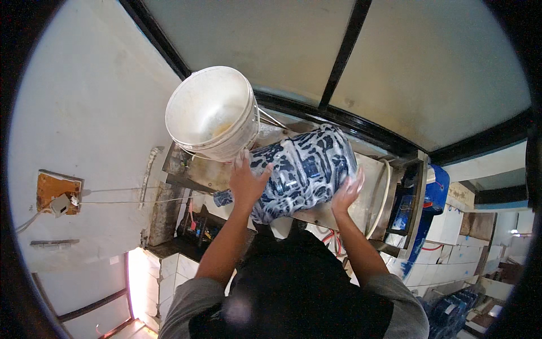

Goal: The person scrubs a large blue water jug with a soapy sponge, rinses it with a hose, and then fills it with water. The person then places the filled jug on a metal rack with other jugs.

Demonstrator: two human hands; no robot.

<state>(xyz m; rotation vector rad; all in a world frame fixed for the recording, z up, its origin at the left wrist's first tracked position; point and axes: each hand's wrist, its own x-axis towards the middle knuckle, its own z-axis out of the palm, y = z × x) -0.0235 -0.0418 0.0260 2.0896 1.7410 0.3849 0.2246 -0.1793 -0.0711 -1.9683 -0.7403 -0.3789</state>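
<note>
A large blue water jug (305, 172) lies on its side in front of me, coated in streaks of white soap foam. Its narrow neck (223, 198) points left. My left hand (247, 179) grips the shoulder near that neck, thumb and fingers apart on the foamy surface. Against the base at the right end rests my right hand (347, 192), with foam on its fingers, so the jug is held between both palms. Just beyond my left hand stands a white bucket (248, 121), tilted toward me in view, with a little yellowish matter at its bottom.
Under the jug is a worn metal-framed counter (367, 198). A pale hose (386, 198) curves along its right end. Frosted window panels (271, 51) stand behind. A blue container (436, 189) is at right. A thin cable (130, 202) runs from the left wall's outlet.
</note>
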